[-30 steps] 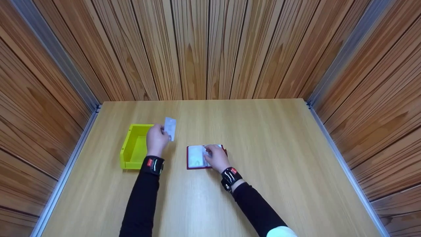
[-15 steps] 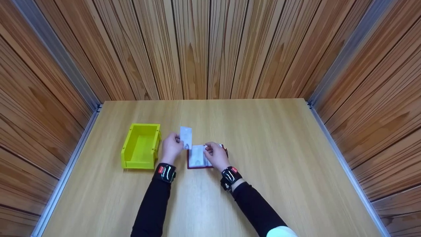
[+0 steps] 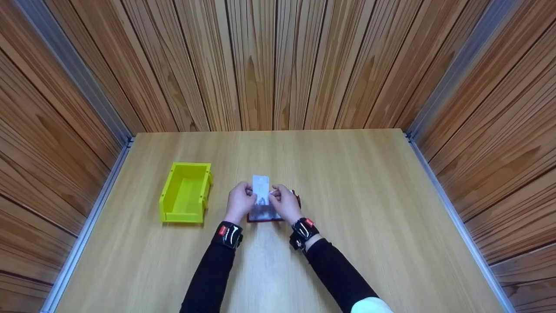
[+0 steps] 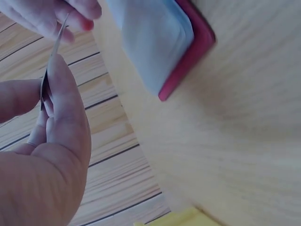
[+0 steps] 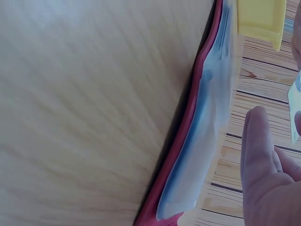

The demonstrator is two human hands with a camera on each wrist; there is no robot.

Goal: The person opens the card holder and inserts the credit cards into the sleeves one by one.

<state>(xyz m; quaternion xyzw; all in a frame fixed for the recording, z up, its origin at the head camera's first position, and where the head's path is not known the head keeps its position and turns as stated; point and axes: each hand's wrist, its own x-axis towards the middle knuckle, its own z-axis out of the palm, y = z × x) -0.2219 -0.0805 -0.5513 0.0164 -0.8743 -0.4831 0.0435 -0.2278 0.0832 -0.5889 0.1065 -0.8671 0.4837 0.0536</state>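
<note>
A small pale card (image 3: 260, 187) stands above an open red-covered booklet (image 3: 265, 215) with translucent sleeve-like pages. My left hand (image 3: 240, 200) pinches the card's left edge between thumb and fingers; the left wrist view shows that card edge-on (image 4: 45, 84). My right hand (image 3: 285, 203) is over the booklet's right half, its fingertips beside the card's right edge. In the right wrist view, my right hand (image 5: 268, 174) has fairly straight fingers, and part of the card (image 5: 295, 110) appears at the frame's edge. Whether the right fingertips touch the card is hard to tell.
A yellow open-topped bin (image 3: 184, 195) stands left of the booklet on the wooden table (image 3: 347, 182). Wood-plank walls (image 3: 260, 65) enclose the back and sides, with metal rails along the corners.
My left hand has carried the card rightward from beside the yellow bin to above the booklet, close to my right hand. The right hand has stayed almost in place.
</note>
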